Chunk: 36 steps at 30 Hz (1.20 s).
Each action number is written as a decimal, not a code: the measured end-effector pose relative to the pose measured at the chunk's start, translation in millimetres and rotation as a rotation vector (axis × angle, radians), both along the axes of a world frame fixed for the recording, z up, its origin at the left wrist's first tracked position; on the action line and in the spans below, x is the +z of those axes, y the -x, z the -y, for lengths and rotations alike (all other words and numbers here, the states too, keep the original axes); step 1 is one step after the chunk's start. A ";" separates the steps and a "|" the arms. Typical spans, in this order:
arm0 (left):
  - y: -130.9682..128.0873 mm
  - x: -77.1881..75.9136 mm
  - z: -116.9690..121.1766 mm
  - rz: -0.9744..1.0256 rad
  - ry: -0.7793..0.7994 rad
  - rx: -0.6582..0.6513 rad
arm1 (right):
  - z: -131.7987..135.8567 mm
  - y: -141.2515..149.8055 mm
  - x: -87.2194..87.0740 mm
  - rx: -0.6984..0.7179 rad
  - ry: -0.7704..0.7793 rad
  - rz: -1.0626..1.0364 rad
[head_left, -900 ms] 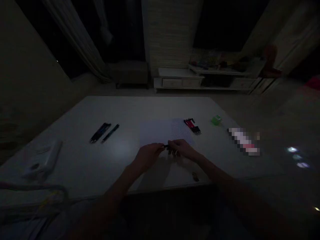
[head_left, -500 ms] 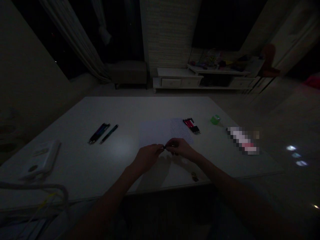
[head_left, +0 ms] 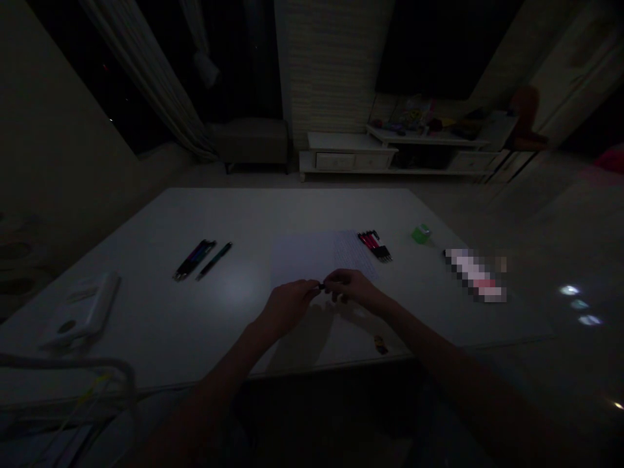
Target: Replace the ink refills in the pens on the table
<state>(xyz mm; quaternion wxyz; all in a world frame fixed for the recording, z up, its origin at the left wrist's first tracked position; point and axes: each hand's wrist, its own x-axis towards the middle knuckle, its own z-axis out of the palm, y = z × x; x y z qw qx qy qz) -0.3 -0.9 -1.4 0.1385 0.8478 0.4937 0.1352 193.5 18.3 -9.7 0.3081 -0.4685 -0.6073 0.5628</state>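
Note:
The room is dim. Both my hands meet over a sheet of paper (head_left: 307, 257) near the front middle of the white table (head_left: 273, 208). My left hand (head_left: 287, 304) and my right hand (head_left: 353, 290) are closed, pinching the two ends of a small dark pen-like object (head_left: 322, 286) between their fingertips. A bundle of red and dark pens (head_left: 374, 245) lies just beyond my right hand. Two or three dark pens (head_left: 202, 259) lie to the left of the paper.
A small green object (head_left: 422, 233) sits at the table's right. A white device (head_left: 82, 311) with cables rests at the near left edge. A small item (head_left: 381, 344) lies by the front edge. A low white cabinet (head_left: 348, 158) stands behind.
My hands have stayed together over the paper, with only slight finger shifts on the small dark object. The view has wobbled a little.

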 end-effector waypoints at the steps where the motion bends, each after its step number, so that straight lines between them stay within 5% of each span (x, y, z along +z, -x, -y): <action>1: -0.3 0.5 0.1 -0.001 0.008 0.000 | 0.2 0.1 0.7 -0.004 0.015 0.016; 29: -2.6 -0.7 0.4 -0.041 0.038 -0.012 | 1.4 5.8 -8.1 0.003 0.088 -0.127; 36: -2.4 -4.7 1.3 -0.052 0.015 0.000 | -0.3 9.0 -10.7 -0.070 0.315 -0.299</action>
